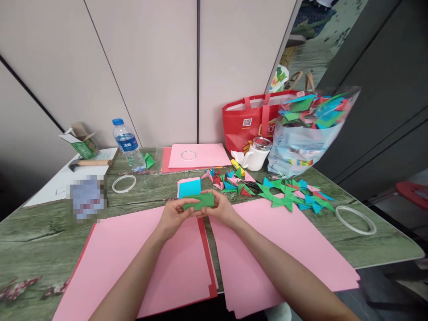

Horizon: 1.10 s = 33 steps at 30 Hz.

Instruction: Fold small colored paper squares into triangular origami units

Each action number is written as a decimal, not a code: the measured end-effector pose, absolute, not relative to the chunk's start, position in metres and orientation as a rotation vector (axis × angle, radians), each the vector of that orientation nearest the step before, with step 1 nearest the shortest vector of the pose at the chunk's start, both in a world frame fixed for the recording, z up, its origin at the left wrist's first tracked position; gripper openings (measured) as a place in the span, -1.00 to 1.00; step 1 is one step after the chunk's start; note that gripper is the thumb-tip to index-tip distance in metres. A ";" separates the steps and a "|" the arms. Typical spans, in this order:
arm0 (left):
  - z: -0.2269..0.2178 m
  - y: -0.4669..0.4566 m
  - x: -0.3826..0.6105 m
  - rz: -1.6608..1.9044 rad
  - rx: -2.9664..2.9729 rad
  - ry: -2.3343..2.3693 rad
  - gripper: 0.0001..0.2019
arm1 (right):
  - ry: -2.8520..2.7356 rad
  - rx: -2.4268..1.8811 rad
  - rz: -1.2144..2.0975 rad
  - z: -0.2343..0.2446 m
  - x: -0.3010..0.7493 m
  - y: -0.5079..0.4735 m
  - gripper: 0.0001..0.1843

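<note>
Both hands meet over the table's middle, pinching a folded green paper strip (199, 201) between them. My left hand (174, 216) grips its left end with curled fingers. My right hand (219, 208) holds the right end, thumb on top. Just behind the strip lie small blue (189, 187) and pink paper squares. Under my forearms are large pink sheets (147, 263), a second stack (284, 245) to the right.
Folded paper triangles (284, 194) in green, blue and pink are scattered behind. A clear bag of paper pieces (307, 133), red bag (249, 120), white mug (256, 155), water bottle (129, 145), tape rings (123, 183) (355, 219), and a small carton (82, 141) stand around.
</note>
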State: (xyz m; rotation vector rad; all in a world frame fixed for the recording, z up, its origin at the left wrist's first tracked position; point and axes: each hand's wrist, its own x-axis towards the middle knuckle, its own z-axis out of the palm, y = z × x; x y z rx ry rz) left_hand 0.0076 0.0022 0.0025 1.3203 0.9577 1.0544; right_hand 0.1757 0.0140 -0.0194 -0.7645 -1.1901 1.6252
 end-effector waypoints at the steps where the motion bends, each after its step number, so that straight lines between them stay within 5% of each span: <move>1: 0.003 0.002 0.007 1.046 1.307 0.950 -0.75 | -1.187 -0.743 1.633 -0.019 0.176 0.014 -0.51; 33: 0.008 0.005 0.006 0.958 1.572 1.265 -0.76 | -1.288 -0.942 1.520 -0.023 0.173 0.011 -0.61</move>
